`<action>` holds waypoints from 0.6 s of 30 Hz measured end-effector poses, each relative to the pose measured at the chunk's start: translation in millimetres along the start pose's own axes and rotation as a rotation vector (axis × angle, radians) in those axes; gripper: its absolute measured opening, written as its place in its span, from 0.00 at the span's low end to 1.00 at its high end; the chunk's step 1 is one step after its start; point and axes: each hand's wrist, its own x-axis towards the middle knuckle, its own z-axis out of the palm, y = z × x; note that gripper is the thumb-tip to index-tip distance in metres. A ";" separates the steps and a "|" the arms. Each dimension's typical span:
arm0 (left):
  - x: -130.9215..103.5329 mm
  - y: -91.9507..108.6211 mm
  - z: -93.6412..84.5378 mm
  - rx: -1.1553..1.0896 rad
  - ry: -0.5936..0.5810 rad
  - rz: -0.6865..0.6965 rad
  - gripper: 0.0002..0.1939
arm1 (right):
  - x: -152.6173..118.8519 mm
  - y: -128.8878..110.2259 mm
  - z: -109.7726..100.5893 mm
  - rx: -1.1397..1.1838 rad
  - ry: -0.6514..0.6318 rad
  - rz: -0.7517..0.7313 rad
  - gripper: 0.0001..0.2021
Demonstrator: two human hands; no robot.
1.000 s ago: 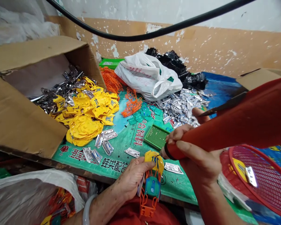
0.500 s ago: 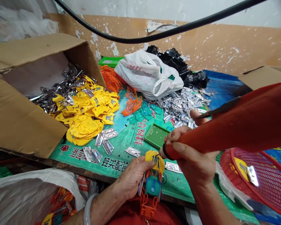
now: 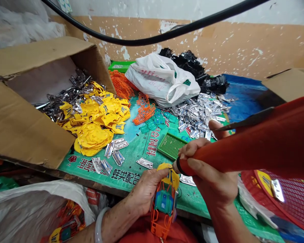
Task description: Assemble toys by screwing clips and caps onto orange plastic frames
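Note:
My left hand (image 3: pixel 147 190) grips a toy car body (image 3: pixel 164 202) made of a yellow hood piece, a teal window piece and an orange frame. Its thumb presses on the yellow piece. In my right hand (image 3: pixel 215 184) is a red power screwdriver (image 3: pixel 243 145), its tip touching or very close to the yellow piece; the exact contact is too small to tell. A pointed dark metal tool (image 3: pixel 248 120) lies along the screwdriver by the fingers. Just beyond the hands sit a green perforated tray (image 3: pixel 165 156) of tiny pieces and a silver part (image 3: pixel 145 163).
At the left, yellow parts (image 3: pixel 93 140) spill from a cardboard box (image 3: pixel 27 125). A white bag (image 3: pixel 154 81), orange frames (image 3: pixel 144 113), teal pieces (image 3: pixel 158 118) and silver parts (image 3: pixel 205 113) lie behind. A red basket (image 3: pixel 291 206) stands right. A black cable (image 3: pixel 142 41) hangs across the top.
The screwdriver tip and the toy car body have shifted slightly, and the body is turned a little in my left hand. The view has moved slightly too. Both hands keep their holds.

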 end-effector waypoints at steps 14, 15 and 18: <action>-1.6 0.6 2.9 0.088 0.049 0.136 0.08 | -3.4 -2.7 -3.7 0.050 -0.047 -0.013 0.08; -2.4 1.4 4.4 0.079 0.058 0.121 0.07 | -3.6 -3.6 -4.0 0.062 -0.046 -0.010 0.08; -5.0 3.4 8.5 0.058 0.058 0.082 0.07 | -3.6 -5.9 -4.3 0.094 -0.034 0.004 0.12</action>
